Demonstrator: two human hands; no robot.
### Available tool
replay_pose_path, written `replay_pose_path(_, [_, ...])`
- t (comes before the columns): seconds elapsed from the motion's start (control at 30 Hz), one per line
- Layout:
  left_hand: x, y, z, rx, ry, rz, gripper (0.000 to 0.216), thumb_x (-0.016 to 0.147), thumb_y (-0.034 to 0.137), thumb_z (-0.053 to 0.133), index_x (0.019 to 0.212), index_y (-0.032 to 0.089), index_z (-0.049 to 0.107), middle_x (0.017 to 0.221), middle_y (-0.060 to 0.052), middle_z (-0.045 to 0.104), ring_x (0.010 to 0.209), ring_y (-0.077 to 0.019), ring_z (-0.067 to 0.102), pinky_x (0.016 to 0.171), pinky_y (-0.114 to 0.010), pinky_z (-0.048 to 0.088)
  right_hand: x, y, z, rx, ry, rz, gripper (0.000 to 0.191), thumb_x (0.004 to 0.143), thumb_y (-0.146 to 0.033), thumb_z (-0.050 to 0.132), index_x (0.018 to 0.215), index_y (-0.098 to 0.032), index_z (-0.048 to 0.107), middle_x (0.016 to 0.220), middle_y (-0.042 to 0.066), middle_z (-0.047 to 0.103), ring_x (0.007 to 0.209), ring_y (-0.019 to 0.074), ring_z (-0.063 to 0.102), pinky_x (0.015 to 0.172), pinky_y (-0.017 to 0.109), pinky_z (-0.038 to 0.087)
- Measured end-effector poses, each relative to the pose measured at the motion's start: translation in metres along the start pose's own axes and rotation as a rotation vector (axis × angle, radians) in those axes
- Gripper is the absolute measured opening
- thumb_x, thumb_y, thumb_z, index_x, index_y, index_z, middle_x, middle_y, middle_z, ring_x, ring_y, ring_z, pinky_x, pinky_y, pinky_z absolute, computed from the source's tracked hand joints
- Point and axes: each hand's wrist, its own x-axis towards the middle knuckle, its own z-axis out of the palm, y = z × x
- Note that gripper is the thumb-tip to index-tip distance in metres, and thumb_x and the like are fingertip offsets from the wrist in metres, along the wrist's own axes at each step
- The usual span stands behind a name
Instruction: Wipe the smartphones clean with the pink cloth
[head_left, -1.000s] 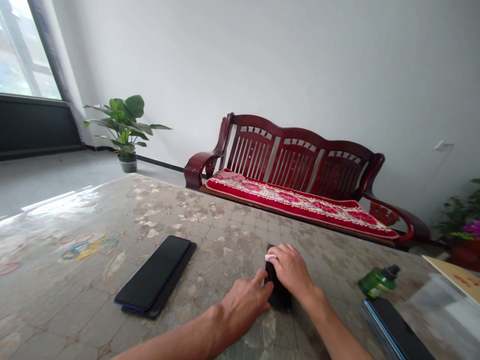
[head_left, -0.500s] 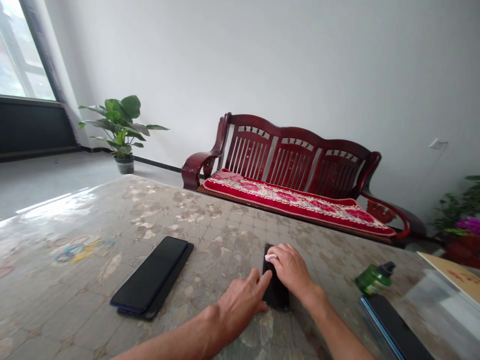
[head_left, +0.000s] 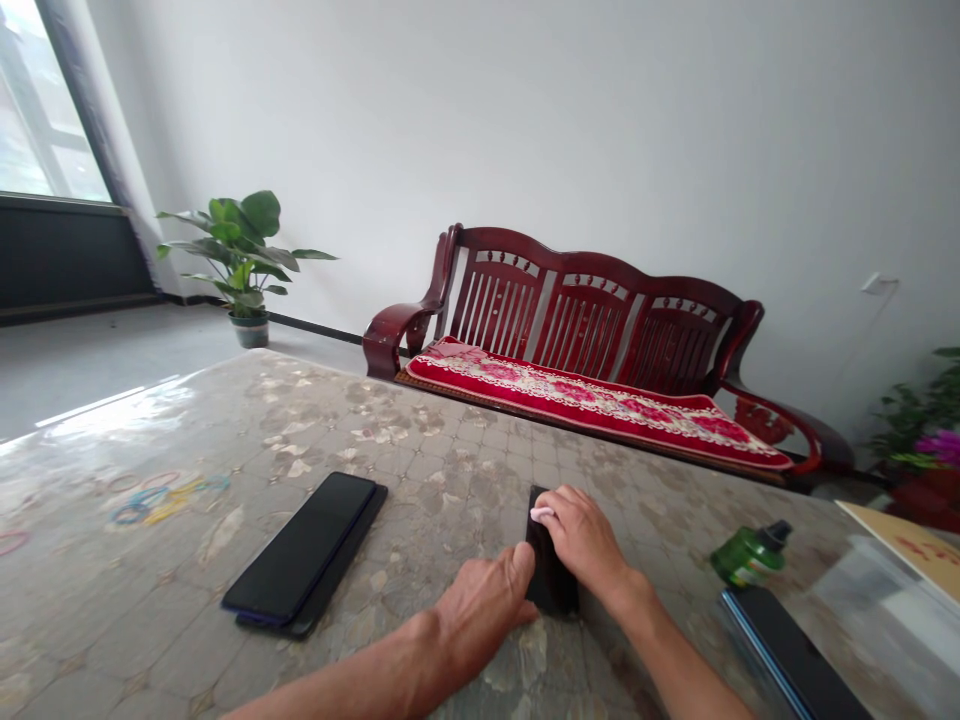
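A black phone [head_left: 553, 580] lies flat on the patterned tablecloth in front of me, its far part covered by my right hand. My left hand [head_left: 491, 595] grips the phone's left edge, with the fingers bent and pressed together. Over the phone's upper half, my right hand [head_left: 581, 530] is closed around a small whitish cloth [head_left: 541, 514]; only a folded bit of it shows between the fingers. To the left lie two stacked dark phones [head_left: 304, 550], the upper one set askew on the lower.
Several coloured rubber bands [head_left: 161, 498] lie on the tablecloth [head_left: 420, 500] at left. To the right are a green spray bottle [head_left: 750, 555], more stacked phones [head_left: 795, 650], a clear plastic box [head_left: 874, 600] and a tan booklet [head_left: 907, 545]. Behind the table stands a wooden bench [head_left: 585, 310].
The left hand's fingers, earlier reaching over the phone's face, have drawn back and curled at its left edge. The right hand with the cloth has barely moved.
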Motion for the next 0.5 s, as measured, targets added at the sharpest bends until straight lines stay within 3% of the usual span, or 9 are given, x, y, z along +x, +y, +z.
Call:
replay_pose_path(0.17, [-0.001, 0.003, 0.000, 0.013, 0.010, 0.035, 0.015, 0.088, 0.016, 0.055, 0.100, 0.022, 0.048, 0.097, -0.001, 0.066, 0.083, -0.0180, 0.067, 0.070, -0.023, 0.050, 0.001, 0.000, -0.001, -0.004, -0.013, 0.004, 0.018, 0.093, -0.021, 0.051, 0.086, -0.026, 0.067, 0.089, 0.002, 0.065, 0.090, 0.0179, 0.058, 0.083, 0.026, 0.039])
replay_pose_path(0.5, [0.000, -0.003, 0.011, 0.168, 0.030, 0.147, 0.014, 0.085, 0.011, 0.046, 0.093, 0.021, 0.045, 0.088, -0.003, 0.065, 0.078, -0.0201, 0.066, 0.068, -0.026, 0.051, 0.001, 0.004, 0.004, 0.015, -0.003, 0.002, 0.017, 0.092, -0.020, 0.051, 0.087, -0.026, 0.066, 0.089, 0.000, 0.064, 0.090, 0.0165, 0.057, 0.083, 0.025, 0.038])
